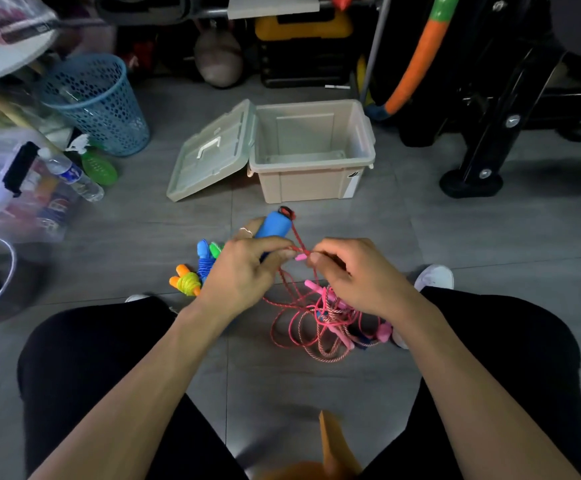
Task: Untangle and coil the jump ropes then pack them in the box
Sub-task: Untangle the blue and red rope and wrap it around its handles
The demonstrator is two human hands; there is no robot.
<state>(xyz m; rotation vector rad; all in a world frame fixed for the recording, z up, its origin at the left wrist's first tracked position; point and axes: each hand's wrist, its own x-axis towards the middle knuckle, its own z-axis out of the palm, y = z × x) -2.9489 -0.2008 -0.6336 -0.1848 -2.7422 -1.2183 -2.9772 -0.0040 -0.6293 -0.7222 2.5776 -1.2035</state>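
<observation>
My left hand (pixel 244 268) grips a blue handle (pixel 272 225) and pinches the red cord (pixel 297 245); my right hand (pixel 355 275) pinches the same cord just beside it. The tangle (pixel 327 323) lies on the floor between my knees. Risk: pulling hard would likely tighten the knots (pink handles are caught inside). Two coiled ropes (pixel 195 271) lie left of my hands. The open box (pixel 311 150) stands beyond on the floor, path unobstructed; a blue basket (pixel 98 102) stands well left.
</observation>
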